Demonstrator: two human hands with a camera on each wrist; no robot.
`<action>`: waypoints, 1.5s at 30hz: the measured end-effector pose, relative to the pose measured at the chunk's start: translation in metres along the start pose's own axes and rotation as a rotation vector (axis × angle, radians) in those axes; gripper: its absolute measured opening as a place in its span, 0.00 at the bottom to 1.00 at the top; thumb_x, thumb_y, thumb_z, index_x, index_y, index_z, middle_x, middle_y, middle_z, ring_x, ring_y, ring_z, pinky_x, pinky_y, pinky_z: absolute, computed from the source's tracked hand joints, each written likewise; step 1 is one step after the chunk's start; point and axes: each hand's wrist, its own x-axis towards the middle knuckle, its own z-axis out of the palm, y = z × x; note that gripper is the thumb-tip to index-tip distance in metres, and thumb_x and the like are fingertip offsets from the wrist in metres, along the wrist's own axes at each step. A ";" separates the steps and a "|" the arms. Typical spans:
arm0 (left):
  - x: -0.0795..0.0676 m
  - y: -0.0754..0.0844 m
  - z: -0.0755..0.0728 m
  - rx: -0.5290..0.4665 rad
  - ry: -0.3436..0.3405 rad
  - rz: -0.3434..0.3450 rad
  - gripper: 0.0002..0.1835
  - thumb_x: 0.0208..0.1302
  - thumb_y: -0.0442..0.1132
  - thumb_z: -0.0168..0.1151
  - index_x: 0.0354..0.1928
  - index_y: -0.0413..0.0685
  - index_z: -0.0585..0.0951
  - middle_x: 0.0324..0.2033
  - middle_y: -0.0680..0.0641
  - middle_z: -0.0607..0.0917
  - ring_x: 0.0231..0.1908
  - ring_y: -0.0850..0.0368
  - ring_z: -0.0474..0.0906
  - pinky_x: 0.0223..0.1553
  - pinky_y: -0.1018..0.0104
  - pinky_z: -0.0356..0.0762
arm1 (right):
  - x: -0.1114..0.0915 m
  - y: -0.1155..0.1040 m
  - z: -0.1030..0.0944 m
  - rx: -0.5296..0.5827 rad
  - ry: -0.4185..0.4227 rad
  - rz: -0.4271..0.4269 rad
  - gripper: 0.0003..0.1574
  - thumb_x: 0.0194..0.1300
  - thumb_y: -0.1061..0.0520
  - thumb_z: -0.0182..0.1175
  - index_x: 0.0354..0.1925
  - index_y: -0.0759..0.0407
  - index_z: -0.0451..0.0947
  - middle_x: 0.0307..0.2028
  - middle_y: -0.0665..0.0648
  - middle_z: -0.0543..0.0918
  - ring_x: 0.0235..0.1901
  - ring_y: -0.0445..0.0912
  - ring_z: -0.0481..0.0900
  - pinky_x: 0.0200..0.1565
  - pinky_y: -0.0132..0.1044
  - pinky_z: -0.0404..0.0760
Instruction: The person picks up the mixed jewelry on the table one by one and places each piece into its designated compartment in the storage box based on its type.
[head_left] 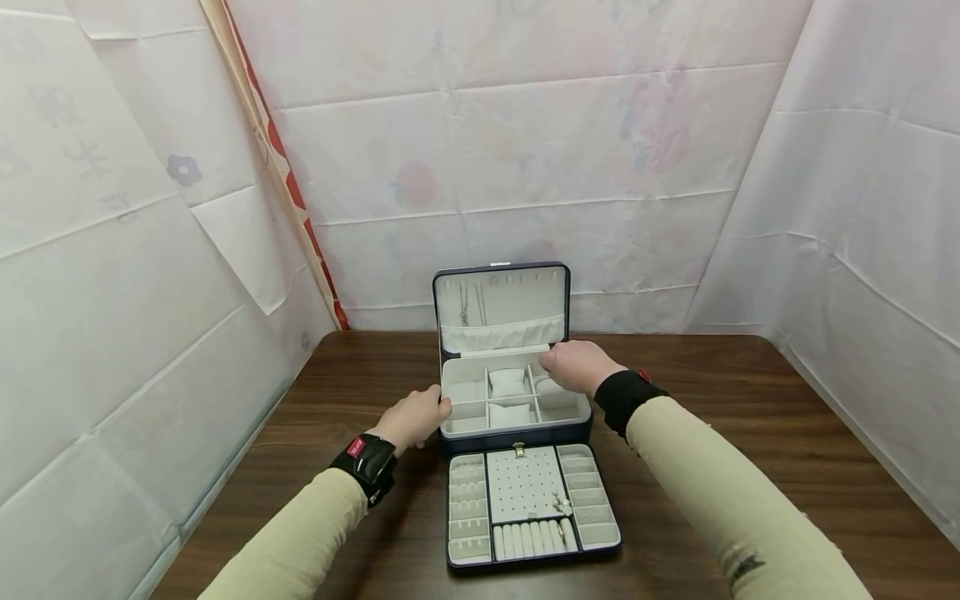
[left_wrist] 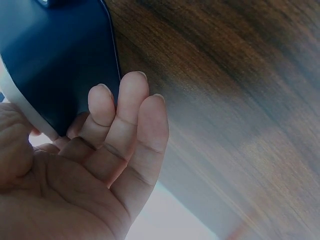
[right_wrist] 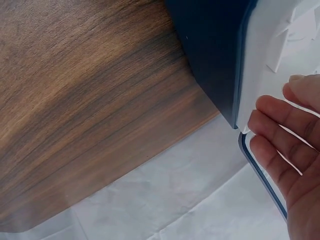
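Observation:
A navy jewelry box (head_left: 517,436) with a white lining stands on the table, its lid (head_left: 517,302) raised at the back. My left hand (head_left: 412,418) grips the left wall near a corner; in the left wrist view its other fingers (left_wrist: 134,100) lie bent against the navy outer side. Over the back right compartment hovers my right hand (head_left: 581,367), fingers slightly bent, with nothing visible in them. Its fingertips (right_wrist: 272,105) are by the inner rim near the lid hinge; its thumb is hidden. Two white cushions, the rear cushion (head_left: 507,382) among them, sit in the middle compartments.
In front of the box lies a lift-out tray (head_left: 525,483) with side compartments, ring rolls (head_left: 528,540), a gold ring and flower-like earrings (head_left: 561,503). Necklaces (head_left: 464,304) hang inside the lid. White printed sheets (head_left: 525,150) surround the wooden table (head_left: 360,367).

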 end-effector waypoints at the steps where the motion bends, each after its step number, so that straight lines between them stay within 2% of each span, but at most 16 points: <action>1: 0.000 0.000 0.000 0.005 0.000 0.000 0.24 0.77 0.51 0.44 0.62 0.41 0.73 0.33 0.44 0.80 0.20 0.49 0.78 0.23 0.58 0.70 | 0.000 0.000 -0.001 0.006 0.002 0.000 0.16 0.75 0.62 0.56 0.26 0.52 0.74 0.20 0.50 0.73 0.21 0.42 0.65 0.28 0.36 0.66; 7: 0.001 -0.001 0.000 0.015 0.006 -0.001 0.25 0.78 0.52 0.43 0.63 0.41 0.73 0.32 0.45 0.80 0.20 0.48 0.79 0.23 0.58 0.70 | -0.004 0.000 -0.004 0.037 0.012 -0.006 0.21 0.76 0.62 0.55 0.23 0.51 0.68 0.17 0.47 0.65 0.20 0.41 0.59 0.27 0.34 0.60; 14: -0.002 -0.005 0.000 0.023 0.030 0.009 0.24 0.77 0.54 0.45 0.58 0.42 0.76 0.30 0.46 0.80 0.19 0.51 0.78 0.24 0.58 0.70 | -0.016 0.001 -0.008 0.091 0.057 -0.045 0.23 0.75 0.62 0.56 0.23 0.50 0.63 0.18 0.46 0.58 0.20 0.40 0.55 0.28 0.34 0.56; 16: -0.004 -0.007 -0.001 0.012 0.028 0.010 0.25 0.77 0.56 0.45 0.57 0.43 0.76 0.29 0.46 0.79 0.19 0.52 0.77 0.25 0.58 0.70 | -0.021 0.002 -0.010 0.114 0.071 -0.045 0.21 0.74 0.62 0.57 0.24 0.51 0.65 0.19 0.47 0.60 0.21 0.40 0.56 0.29 0.35 0.57; 22: -0.016 -0.009 -0.002 -0.084 -0.012 0.020 0.25 0.76 0.60 0.47 0.51 0.45 0.77 0.21 0.47 0.76 0.18 0.50 0.77 0.24 0.60 0.70 | -0.037 0.006 -0.011 0.156 0.098 0.000 0.10 0.71 0.62 0.62 0.32 0.53 0.75 0.23 0.47 0.75 0.23 0.40 0.65 0.30 0.35 0.67; 26: -0.026 -0.008 -0.004 -0.169 -0.053 0.015 0.24 0.76 0.60 0.50 0.46 0.46 0.77 0.20 0.46 0.77 0.19 0.49 0.78 0.21 0.60 0.74 | -0.047 0.010 -0.006 0.192 0.132 0.035 0.07 0.71 0.63 0.61 0.34 0.52 0.78 0.24 0.46 0.78 0.22 0.39 0.68 0.29 0.35 0.69; 29: -0.033 -0.007 -0.004 -0.198 -0.078 0.010 0.24 0.75 0.61 0.51 0.44 0.46 0.77 0.21 0.45 0.79 0.19 0.49 0.79 0.21 0.59 0.77 | -0.057 0.013 -0.003 0.249 0.152 0.069 0.07 0.71 0.62 0.60 0.35 0.52 0.78 0.23 0.45 0.77 0.21 0.38 0.67 0.28 0.35 0.70; 34: -0.044 -0.008 -0.003 -0.222 -0.101 0.008 0.30 0.74 0.67 0.49 0.48 0.45 0.77 0.21 0.42 0.81 0.19 0.47 0.81 0.22 0.56 0.80 | -0.073 0.014 -0.001 0.365 0.096 0.119 0.05 0.72 0.59 0.60 0.36 0.53 0.75 0.22 0.45 0.75 0.20 0.38 0.68 0.28 0.35 0.70; 38: -0.052 -0.011 -0.001 -0.247 -0.137 0.007 0.36 0.70 0.70 0.51 0.57 0.42 0.75 0.20 0.40 0.82 0.19 0.46 0.82 0.23 0.54 0.81 | -0.082 0.013 0.004 0.422 0.031 0.162 0.06 0.72 0.57 0.61 0.36 0.52 0.73 0.22 0.46 0.73 0.20 0.39 0.68 0.28 0.35 0.69; 41: -0.056 -0.014 0.002 -0.251 -0.178 0.022 0.35 0.69 0.68 0.55 0.54 0.42 0.75 0.21 0.41 0.83 0.19 0.48 0.83 0.23 0.54 0.81 | -0.087 0.012 0.009 0.454 -0.006 0.195 0.07 0.73 0.56 0.59 0.35 0.52 0.73 0.21 0.47 0.72 0.20 0.40 0.68 0.28 0.35 0.68; 45: -0.059 -0.017 0.007 -0.255 -0.237 0.062 0.26 0.68 0.63 0.61 0.44 0.45 0.76 0.22 0.42 0.83 0.19 0.49 0.82 0.22 0.54 0.82 | -0.093 0.010 0.015 0.510 -0.030 0.219 0.09 0.74 0.53 0.57 0.34 0.52 0.76 0.21 0.47 0.72 0.20 0.40 0.67 0.28 0.36 0.67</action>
